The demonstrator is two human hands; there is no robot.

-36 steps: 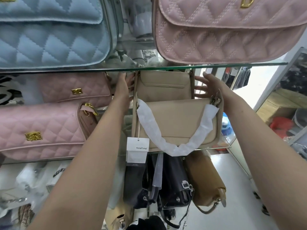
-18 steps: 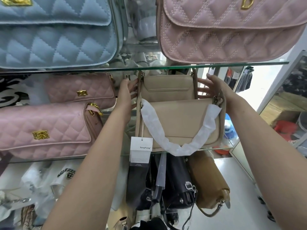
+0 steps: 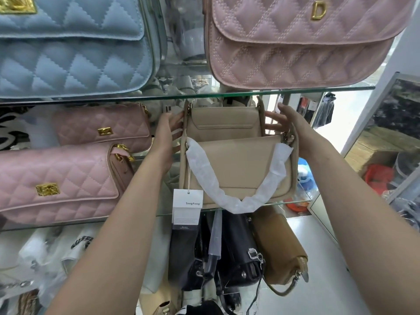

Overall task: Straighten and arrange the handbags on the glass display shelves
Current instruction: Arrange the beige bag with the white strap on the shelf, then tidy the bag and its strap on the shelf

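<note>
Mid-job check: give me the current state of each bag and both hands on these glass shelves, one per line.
Rear beige bag: upright, flap closed, held at both sides.
Front beige bag: upright, strap paper-wrapped, tag hanging over the shelf edge.
Left hand: fingers against the rear bag's left side.
Right hand: open, at the rear bag's right side.
Pink quilted bags: flaps closed, one behind the other.
Blue quilted bag: closed, top shelf.

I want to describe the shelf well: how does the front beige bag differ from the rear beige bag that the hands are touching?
The front beige bag looks wider and lower; the rear beige bag stands taller behind it. The front bag's strap is wrapped in white paper and a white tag hangs from it; no wrap or tag shows on the rear bag. The left hand and right hand flank the rear bag, not the front one. Both are smooth, beige, and on the same glass shelf.
</note>
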